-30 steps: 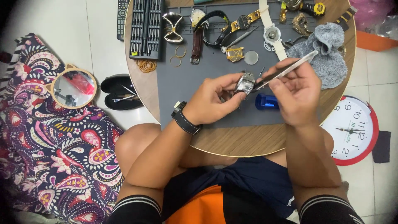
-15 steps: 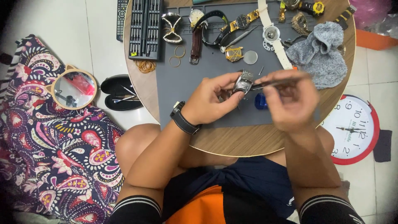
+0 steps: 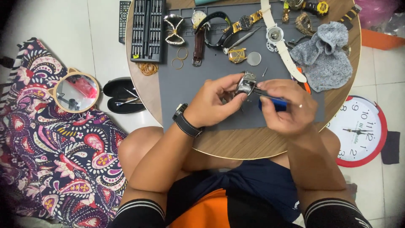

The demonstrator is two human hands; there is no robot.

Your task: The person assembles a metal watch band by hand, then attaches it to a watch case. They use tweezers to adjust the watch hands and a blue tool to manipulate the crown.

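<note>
The round wooden table (image 3: 236, 145) carries a grey work mat (image 3: 190, 88), and everything else sits on or beside that mat. Above its middle, the left hand (image 3: 215, 103) pinches a silver watch case (image 3: 245, 83) between thumb and fingertips, the case tilted on edge. The right hand (image 3: 287, 105) closes around a thin tool with a blue handle (image 3: 273, 103); the tool's long axis runs roughly level, its tip pointing left into the case. The 2 hands nearly touch. A grey cloth (image 3: 325, 61) lies at the mat's right edge.
</note>
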